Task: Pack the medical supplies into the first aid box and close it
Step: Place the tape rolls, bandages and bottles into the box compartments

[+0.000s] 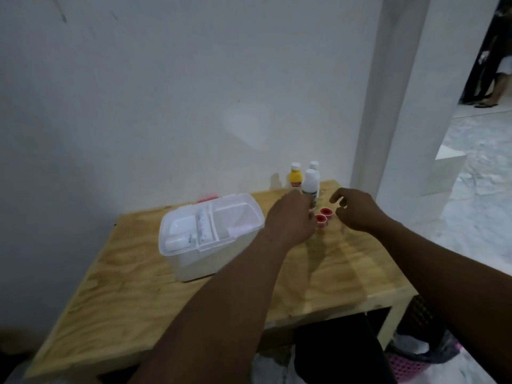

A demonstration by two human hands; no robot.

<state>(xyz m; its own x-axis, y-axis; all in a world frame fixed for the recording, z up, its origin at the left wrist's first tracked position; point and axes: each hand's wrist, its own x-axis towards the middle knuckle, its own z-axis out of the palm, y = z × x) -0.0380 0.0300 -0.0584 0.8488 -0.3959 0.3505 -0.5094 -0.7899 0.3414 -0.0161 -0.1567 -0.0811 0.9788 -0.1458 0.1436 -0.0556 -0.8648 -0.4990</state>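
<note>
The packing is at the pick-up step. The white first aid box sits open, left of the frame's centre, on the wooden tabletop. A divided tray in its top holds a few pale items too blurred to name. A strip of red shows just behind the box, possibly its lid.

The loose supplies stand in a cluster right of centre, at the far edge of the tabletop against the wall:
- a yellow bottle
- a white bottle in front
- a second white-capped bottle behind
- two small red rolls, likely tape, lying just below them

The left hand is at the base of the front white bottle with its fingers curled toward it. The blur leaves it unclear whether it actually grips the bottle. The right hand hovers just right of the red rolls with its fingers loosely curled, holding nothing.

The next move probably calls for a secure hold on the bottle and a lift clear of its neighbours, so they are not tipped. The bottle then goes left into a free compartment of the box, and the rolls are within easy reach of the right hand.
</note>
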